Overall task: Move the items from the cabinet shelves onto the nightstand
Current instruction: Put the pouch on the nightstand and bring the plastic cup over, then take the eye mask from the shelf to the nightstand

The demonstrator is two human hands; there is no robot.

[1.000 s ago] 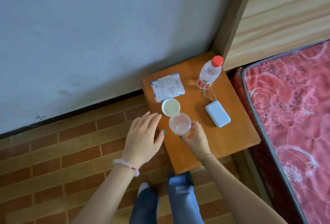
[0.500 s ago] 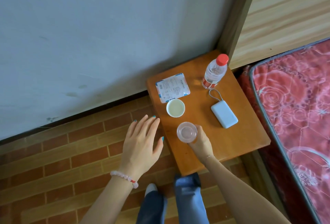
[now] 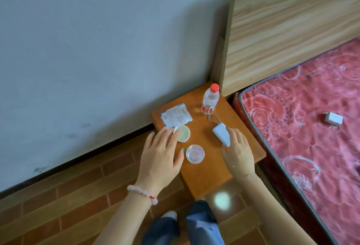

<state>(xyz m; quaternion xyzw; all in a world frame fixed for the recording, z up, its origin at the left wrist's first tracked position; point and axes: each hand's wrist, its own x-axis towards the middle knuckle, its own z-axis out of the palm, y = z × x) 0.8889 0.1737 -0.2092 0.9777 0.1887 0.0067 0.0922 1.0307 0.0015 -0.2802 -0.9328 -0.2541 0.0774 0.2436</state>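
The orange wooden nightstand (image 3: 206,178) stands in the corner between wall and bed. On it are a clear plastic cup (image 3: 195,154), a white cup (image 3: 183,133), a flat white packet (image 3: 176,118), a red-capped water bottle (image 3: 210,100) and a white power bank (image 3: 221,134) with a cord loop. My left hand (image 3: 160,157) hovers open over the nightstand's left edge, fingertips near the white cup. My right hand (image 3: 237,151) is open beside the power bank and holds nothing. The cabinet is out of view.
A bed with a red patterned mattress (image 3: 303,131) and a wooden headboard (image 3: 292,20) lies to the right. A small white charger (image 3: 333,118) rests on the mattress. A grey wall (image 3: 97,40) is behind the nightstand. Brick-pattern floor (image 3: 58,196) and my legs are below.
My right hand set the clear cup down on the nightstand, let go and moved right toward the power bank. My left hand shifted over the nightstand's left edge.
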